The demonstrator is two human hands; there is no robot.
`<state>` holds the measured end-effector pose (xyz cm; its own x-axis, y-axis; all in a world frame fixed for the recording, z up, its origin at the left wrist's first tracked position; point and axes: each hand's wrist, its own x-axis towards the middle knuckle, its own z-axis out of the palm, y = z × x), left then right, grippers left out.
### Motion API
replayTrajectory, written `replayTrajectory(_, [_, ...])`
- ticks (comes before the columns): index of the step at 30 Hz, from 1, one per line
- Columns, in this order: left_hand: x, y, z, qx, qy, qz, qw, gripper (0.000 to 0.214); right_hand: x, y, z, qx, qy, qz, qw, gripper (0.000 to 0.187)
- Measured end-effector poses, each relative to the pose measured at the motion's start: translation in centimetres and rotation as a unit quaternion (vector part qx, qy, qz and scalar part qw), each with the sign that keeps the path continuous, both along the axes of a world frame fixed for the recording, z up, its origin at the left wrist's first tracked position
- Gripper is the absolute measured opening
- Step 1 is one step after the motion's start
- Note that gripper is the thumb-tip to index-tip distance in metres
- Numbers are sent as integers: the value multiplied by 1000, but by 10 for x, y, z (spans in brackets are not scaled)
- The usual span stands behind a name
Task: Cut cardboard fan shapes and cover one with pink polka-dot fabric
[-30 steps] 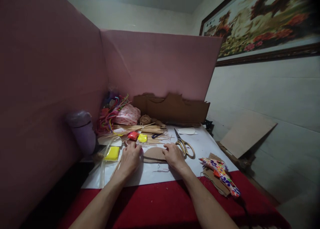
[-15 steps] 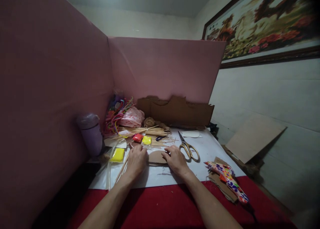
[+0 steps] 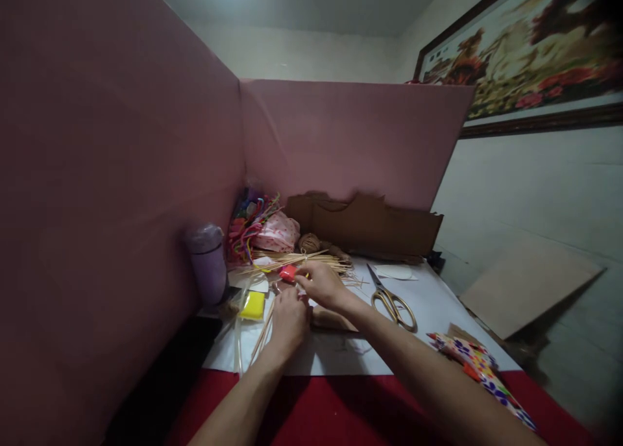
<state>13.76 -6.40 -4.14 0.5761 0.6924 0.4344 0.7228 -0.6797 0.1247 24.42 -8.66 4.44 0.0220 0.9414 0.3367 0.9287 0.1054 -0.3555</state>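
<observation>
My left hand (image 3: 291, 319) is at the left end of a brown cardboard piece (image 3: 333, 319), its fingers curled together over that edge; the fingertips are mostly hidden. My right hand (image 3: 322, 285) reaches across above the cardboard, thumb and fingers closed around a small yellow packet, of which only a sliver shows. Touching or close to those fingertips lies a red packet (image 3: 287, 273), which looks like modelling clay in clear wrap. A brown packet (image 3: 279, 286) shows just beyond my left hand. Further left is a larger yellow packet (image 3: 252, 306).
Gold-handled scissors (image 3: 390, 302) lie to the right, blades pointing away. A flower-patterned glue gun (image 3: 481, 368) is at the front right. Behind my hands are wooden sticks (image 3: 321, 258), a twine ball (image 3: 309, 243) and torn cardboard (image 3: 363, 222). A purple bottle (image 3: 207, 264) stands left.
My right hand has left the right end of the cardboard piece and moved left and forward to the small packets. My left hand stays by the cardboard. The view has turned slightly left.
</observation>
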Motion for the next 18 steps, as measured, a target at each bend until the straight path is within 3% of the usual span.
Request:
replayTrajectory(5, [-4,4,-4,12,-15,11,1000,26,-20,80,-1,-23,-24,-3,999,28])
replayTrajectory(8, [-4,0,0,-2,-21,19,1000,28,-33,114,-5,-45,-47,-4,998,26])
replayTrajectory(13, [-6,4,7,-24,-25,60,998,29,-48,142,-12,-78,-82,6,994,22])
replayTrajectory(18, [-13,36,15,-15,-38,130,991,45,-45,151,-6,-77,-92,27,992,22])
